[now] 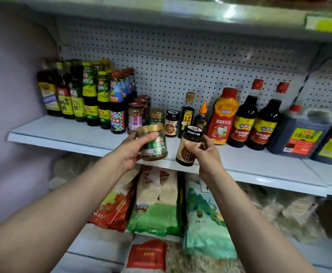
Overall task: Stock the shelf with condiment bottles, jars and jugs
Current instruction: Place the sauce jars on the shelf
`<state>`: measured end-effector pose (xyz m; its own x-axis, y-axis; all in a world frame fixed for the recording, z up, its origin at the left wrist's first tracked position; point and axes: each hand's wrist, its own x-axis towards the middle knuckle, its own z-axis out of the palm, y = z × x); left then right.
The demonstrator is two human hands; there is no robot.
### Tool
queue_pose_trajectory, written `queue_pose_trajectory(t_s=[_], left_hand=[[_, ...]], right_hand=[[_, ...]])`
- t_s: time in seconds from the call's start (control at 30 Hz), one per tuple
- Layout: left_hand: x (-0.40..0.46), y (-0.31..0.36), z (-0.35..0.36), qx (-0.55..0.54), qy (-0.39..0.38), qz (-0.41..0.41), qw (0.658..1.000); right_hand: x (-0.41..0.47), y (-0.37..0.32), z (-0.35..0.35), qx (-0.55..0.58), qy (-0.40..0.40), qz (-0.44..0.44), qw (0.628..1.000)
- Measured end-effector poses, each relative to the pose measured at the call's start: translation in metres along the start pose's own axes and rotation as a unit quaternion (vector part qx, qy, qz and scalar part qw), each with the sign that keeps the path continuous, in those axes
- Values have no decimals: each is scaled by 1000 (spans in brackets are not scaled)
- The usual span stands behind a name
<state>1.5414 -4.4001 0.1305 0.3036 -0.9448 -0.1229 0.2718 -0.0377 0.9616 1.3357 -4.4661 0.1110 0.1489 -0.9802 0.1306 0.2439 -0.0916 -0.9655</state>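
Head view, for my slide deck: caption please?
Left hand holds gold-lidded green-labelled jar, right hand black-lidded brown-labelled jar.

A single head-worn wide-angle view looks forward and slightly down at a white shelf point(66, 133) — close, at arm's reach, both forearms entering from the bottom edge. The pegboard back panel point(180, 62) faces the lens; the shelf above crosses the top, a lower tier of bagged goods point(157, 209) fills the bottom.
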Motion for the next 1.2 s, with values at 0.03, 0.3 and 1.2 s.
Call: queue_pose_trajectory(t_s=[0.03,0.3,1.2], left_hand=[[4,0,0,-7,1,11,1000],[52,-10,-8,46,23,43,998],[156,-49,-60,196,6,149,969]], right_hand=[[7,2,2,-3,0,-1,1000],[47,31,8,-35,-1,-3,999],[113,86,28,-135,2,-20,991]])
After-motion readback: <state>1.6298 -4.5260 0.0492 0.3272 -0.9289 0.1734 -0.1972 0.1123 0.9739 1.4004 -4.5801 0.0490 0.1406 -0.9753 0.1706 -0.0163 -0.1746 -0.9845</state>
